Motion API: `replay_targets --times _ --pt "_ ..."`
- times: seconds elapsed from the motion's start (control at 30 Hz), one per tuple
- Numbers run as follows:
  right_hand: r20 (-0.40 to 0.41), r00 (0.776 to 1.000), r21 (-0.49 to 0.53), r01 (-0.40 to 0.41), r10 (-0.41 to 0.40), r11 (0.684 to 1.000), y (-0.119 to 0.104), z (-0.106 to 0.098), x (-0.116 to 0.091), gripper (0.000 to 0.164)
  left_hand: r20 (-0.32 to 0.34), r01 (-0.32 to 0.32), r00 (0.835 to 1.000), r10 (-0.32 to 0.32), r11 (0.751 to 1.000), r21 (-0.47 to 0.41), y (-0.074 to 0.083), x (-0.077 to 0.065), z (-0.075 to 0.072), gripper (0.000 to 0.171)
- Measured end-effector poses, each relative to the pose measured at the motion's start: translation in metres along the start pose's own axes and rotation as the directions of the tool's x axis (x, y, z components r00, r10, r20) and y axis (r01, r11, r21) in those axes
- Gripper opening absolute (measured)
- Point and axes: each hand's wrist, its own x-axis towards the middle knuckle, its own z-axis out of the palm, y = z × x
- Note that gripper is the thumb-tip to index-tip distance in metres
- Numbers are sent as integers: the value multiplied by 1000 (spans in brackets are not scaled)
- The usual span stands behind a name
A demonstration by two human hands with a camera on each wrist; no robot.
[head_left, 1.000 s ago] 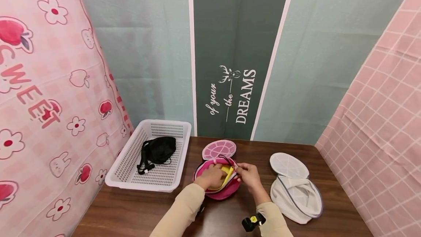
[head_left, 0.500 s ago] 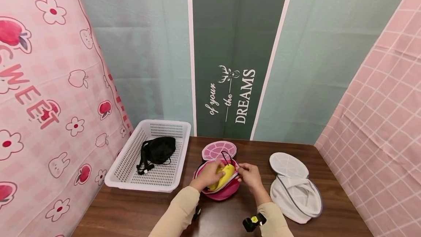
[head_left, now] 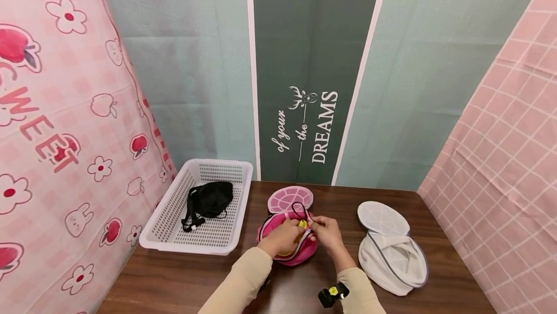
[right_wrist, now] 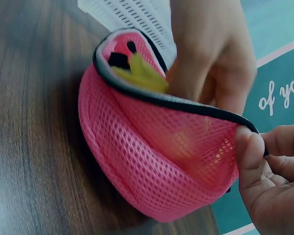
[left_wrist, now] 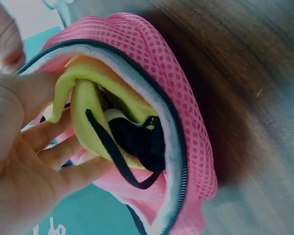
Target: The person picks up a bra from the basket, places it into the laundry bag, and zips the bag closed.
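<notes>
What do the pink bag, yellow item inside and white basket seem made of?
Pink bag: matte mesh, likely synthetic; dimpled weave shows. Yellow item: probably soft matte cloth, from its limp folds. White basket: likely smooth molded plastic, from its even slots.

From the head we looked forward and down over the tabletop (head_left: 300, 287) toward the backdrop (head_left: 319, 38); much nearer, our left-wrist view faced into the pink pouch (right_wrist: 142, 161), our right-wrist view its mesh side, both sharing the left hand (left_wrist: 32, 152).
</notes>
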Motion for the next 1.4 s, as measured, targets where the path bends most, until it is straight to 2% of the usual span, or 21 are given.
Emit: replay_targets --times 0.13,0.23,0.33,0.5,0.6,0.7,0.8,0.87,1.07,1.17,1.23,1.3,1.4 --pt "1 1000 -7 14 -14 1000 -4 1 -1 21 22 54 998 -58 987 153 8 9 2 19" --pt "-21 1000 -23 17 -18 1000 -7 -1 0 21 54 104 992 -117 975 198 10 15 4 13" --pt "-29 999 -37 20 -21 999 -10 -4 -1 21 67 166 982 -180 972 168 6 15 5 10" --pt "-34 999 -42 28 -29 999 -14 -7 -2 21 91 259 960 -266 963 78 -2 14 7 17" --pt "-41 999 -47 19 -21 999 -15 -8 -2 22 139 257 954 -267 963 84 -1 14 6 15" --pt "-39 999 -51 12 -14 999 -15 -9 -2 23 154 215 963 -221 975 54 0 10 0 18" --pt "-41 999 -57 21 -24 998 -15 -10 -2 24 123 137 984 -133 990 -30 0 5 -10 30" --pt "-45 999 -61 28 -30 998 -15 -11 -2 24 102 95 991 -85 991 -94 0 0 -18 35" --pt "-40 999 -67 25 -28 997 -12 -12 -1 23 46 46 998 -35 962 -269 -4 -14 -31 37" --pt "-43 999 -62 22 -24 998 -10 -13 -1 22 -30 7 999 -18 944 -329 -7 -21 -33 30" --pt "-50 999 -60 20 -23 998 -10 -14 -1 22 -97 15 994 -52 938 -346 -9 -27 -33 25" --pt "-52 998 -63 18 -21 998 -9 -15 0 22 -170 60 977 -126 936 -348 -12 -32 -32 20" --pt "-52 999 -65 11 -15 998 -9 -16 0 23 -225 207 929 -294 916 -343 -14 -39 -29 19"
